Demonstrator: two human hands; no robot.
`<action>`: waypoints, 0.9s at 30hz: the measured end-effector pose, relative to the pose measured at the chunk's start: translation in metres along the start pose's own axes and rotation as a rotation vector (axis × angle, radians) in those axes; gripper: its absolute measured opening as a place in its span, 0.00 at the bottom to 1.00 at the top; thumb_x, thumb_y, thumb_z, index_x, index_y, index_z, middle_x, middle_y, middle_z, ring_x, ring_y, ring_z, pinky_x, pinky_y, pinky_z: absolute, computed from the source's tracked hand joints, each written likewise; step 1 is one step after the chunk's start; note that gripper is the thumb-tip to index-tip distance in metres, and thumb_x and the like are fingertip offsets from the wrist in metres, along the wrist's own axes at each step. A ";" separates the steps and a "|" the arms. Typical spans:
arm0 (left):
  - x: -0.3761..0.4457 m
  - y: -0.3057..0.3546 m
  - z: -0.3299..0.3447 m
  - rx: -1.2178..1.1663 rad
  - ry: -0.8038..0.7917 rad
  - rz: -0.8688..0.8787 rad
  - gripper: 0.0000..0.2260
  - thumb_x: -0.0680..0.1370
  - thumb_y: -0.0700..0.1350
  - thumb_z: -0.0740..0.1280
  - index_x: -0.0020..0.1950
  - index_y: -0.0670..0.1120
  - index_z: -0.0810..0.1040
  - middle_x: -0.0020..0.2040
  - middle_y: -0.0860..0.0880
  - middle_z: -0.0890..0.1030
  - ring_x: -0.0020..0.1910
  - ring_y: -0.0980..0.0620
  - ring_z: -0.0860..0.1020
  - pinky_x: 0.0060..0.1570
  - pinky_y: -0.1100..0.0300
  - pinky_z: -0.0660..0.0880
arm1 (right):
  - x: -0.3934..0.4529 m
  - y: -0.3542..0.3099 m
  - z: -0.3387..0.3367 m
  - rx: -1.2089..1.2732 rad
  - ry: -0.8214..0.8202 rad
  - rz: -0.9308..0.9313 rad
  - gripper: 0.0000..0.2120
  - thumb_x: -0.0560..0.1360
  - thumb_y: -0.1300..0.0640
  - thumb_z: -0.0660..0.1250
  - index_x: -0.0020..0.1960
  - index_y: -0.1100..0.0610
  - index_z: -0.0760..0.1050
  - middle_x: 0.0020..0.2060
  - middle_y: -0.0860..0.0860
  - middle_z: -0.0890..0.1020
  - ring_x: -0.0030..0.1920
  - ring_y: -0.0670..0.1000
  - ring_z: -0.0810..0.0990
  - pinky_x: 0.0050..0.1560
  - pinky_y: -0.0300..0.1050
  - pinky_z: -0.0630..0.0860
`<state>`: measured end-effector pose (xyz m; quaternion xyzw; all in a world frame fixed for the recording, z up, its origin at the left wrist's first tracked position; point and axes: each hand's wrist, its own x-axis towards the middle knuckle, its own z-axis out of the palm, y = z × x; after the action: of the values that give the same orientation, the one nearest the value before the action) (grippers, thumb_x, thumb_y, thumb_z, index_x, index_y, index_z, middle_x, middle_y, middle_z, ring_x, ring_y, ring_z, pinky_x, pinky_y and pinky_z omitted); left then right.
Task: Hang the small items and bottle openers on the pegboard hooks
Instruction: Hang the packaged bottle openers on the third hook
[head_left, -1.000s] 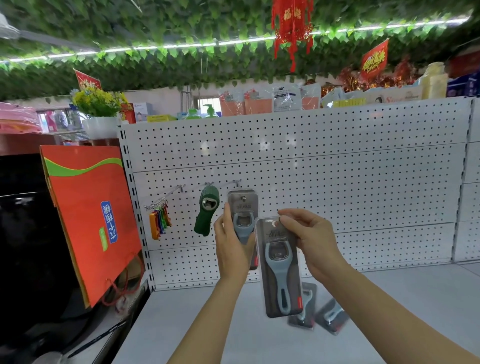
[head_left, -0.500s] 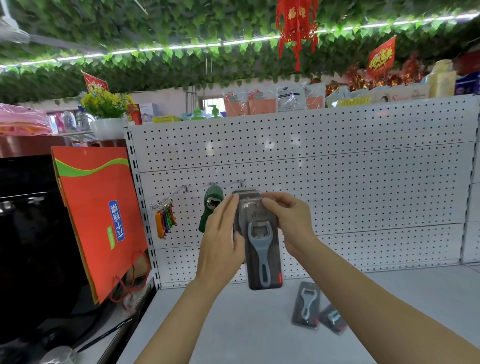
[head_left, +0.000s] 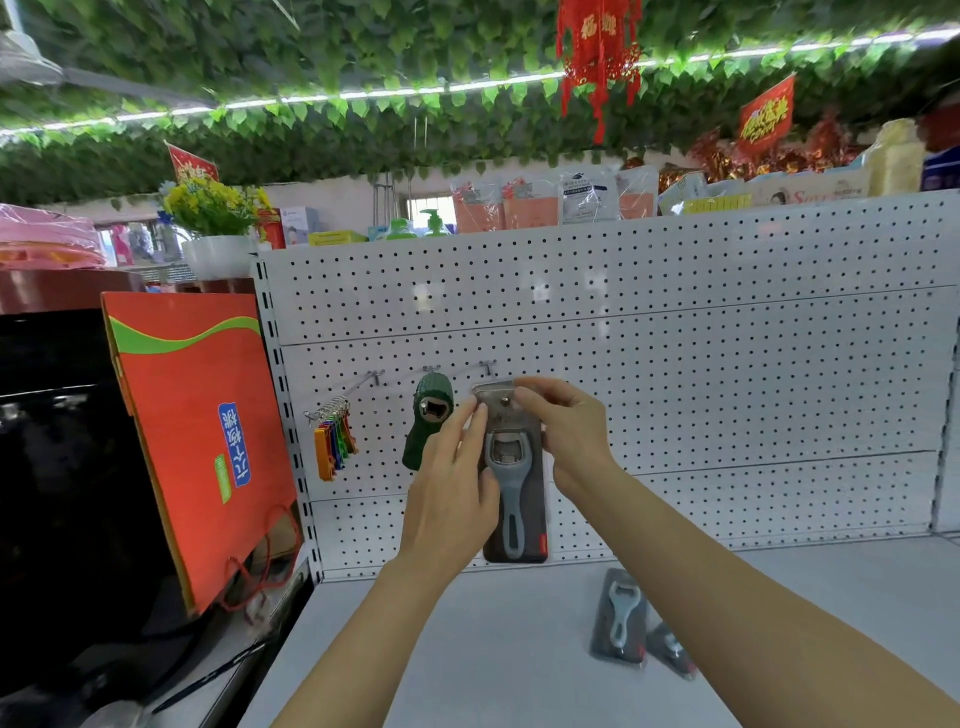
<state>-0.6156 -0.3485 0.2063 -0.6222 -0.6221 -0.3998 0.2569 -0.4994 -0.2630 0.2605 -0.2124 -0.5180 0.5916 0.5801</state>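
Both hands, left and right, pinched the carded bottle opener at its hook. Seating the card's hole looked next; two more packs waited on the shelf.

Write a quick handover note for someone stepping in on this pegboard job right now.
Left hand and right hand both pinch the grey carded opener at its top, at the third hook; whether it is seated is unclear.
Done: coloured keyring openers and the green opener hang on the pegboard.
Left: two carded openers lying on the shelf.
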 end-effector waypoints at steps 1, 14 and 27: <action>0.000 -0.001 0.003 0.011 -0.013 -0.008 0.30 0.77 0.40 0.65 0.78 0.45 0.62 0.78 0.52 0.61 0.70 0.51 0.66 0.53 0.59 0.77 | 0.002 0.002 0.000 0.014 0.005 0.011 0.06 0.73 0.66 0.71 0.49 0.61 0.83 0.38 0.51 0.84 0.37 0.48 0.83 0.35 0.41 0.79; 0.024 0.000 0.033 0.188 -0.231 -0.135 0.34 0.79 0.47 0.62 0.81 0.45 0.49 0.81 0.48 0.47 0.75 0.45 0.58 0.67 0.54 0.69 | 0.043 0.023 0.003 -0.086 0.039 0.066 0.06 0.72 0.64 0.72 0.47 0.57 0.84 0.43 0.54 0.84 0.41 0.51 0.82 0.38 0.40 0.78; 0.028 -0.001 0.038 0.280 -0.245 -0.101 0.32 0.80 0.47 0.61 0.81 0.46 0.51 0.81 0.46 0.48 0.75 0.44 0.58 0.68 0.52 0.68 | 0.058 0.030 -0.015 -0.291 0.068 -0.049 0.06 0.73 0.62 0.72 0.49 0.58 0.82 0.43 0.52 0.84 0.45 0.50 0.82 0.49 0.43 0.79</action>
<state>-0.6127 -0.3012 0.2082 -0.5923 -0.7289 -0.2427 0.2429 -0.5141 -0.1984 0.2496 -0.3016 -0.5833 0.4882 0.5748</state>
